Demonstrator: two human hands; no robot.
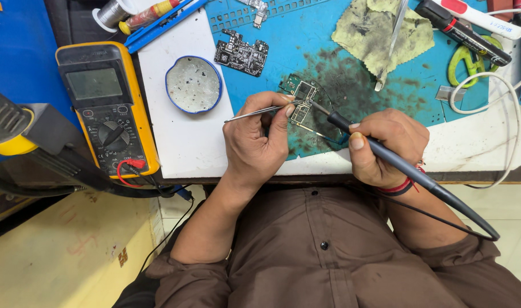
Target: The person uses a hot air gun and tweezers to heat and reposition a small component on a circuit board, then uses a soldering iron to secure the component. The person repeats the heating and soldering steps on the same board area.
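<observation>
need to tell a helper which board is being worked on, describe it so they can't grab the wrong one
Start at the blue mat and find its dark stained patch. There a small green circuit board lies between the left hand with tweezers and the right hand with the soldering iron. The other board is black and lies untouched.

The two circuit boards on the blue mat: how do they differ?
The green circuit board lies under the tweezers and soldering iron; the black circuit board lies untouched farther off. The green one looks narrower, the black one wider. Both lie flat on the blue mat.
</observation>
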